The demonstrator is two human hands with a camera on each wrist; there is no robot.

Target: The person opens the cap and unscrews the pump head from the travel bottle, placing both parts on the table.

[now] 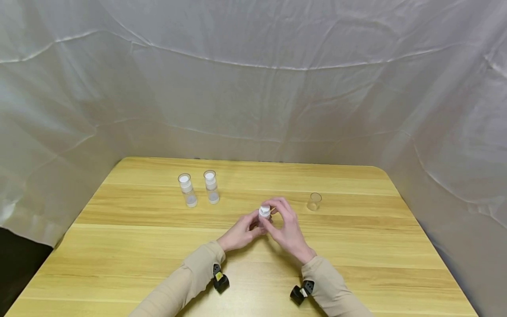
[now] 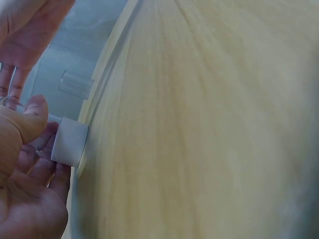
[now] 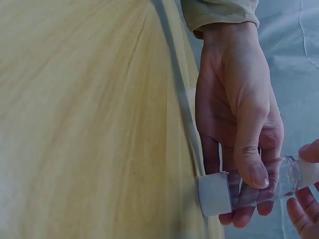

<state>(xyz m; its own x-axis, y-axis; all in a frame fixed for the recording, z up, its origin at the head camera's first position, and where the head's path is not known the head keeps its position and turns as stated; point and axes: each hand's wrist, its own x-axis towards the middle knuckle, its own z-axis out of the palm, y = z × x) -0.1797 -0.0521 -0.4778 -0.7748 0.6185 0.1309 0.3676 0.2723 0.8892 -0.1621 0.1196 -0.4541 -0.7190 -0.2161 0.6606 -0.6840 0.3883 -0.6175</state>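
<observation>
A small clear pump bottle with a white base and white top (image 1: 264, 212) stands between my hands near the middle of the table. My left hand (image 1: 241, 232) grips its clear body, thumb on one side and fingers behind, as the right wrist view shows; the white base (image 3: 215, 194) juts out below that grip. On the white top, my right hand (image 1: 288, 229) pinches with thumb and fingertips. A clear cap (image 1: 314, 201), apart from the bottle, stands on the table to the right.
Two similar bottles, a left one (image 1: 188, 190) and a right one (image 1: 211, 187), stand upright with clear caps on at the back left. The wooden table (image 1: 356, 246) is bordered by a pale hanging sheet (image 1: 253, 101) behind and at both sides.
</observation>
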